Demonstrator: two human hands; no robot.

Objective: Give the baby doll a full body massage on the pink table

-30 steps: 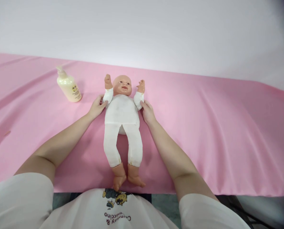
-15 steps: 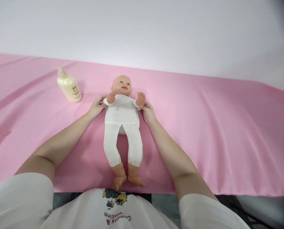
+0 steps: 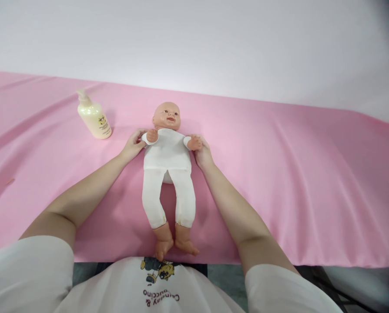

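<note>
A baby doll (image 3: 167, 167) in a white suit lies on its back on the pink cloth (image 3: 279, 182), head away from me and bare feet at the near edge. My left hand (image 3: 133, 146) pinches the doll's arm on the left side at the sleeve. My right hand (image 3: 203, 154) grips the doll's other arm near its wrist. Both doll arms are folded down toward its chest.
A cream pump bottle (image 3: 94, 116) with a yellow label stands on the cloth, left of the doll's head. A white wall rises behind the table. My white shirt fills the bottom of the view.
Both of the doll's arms came down from a raised position beside its head to lie against its chest. My hands stayed at its shoulders, holding the arms.
</note>
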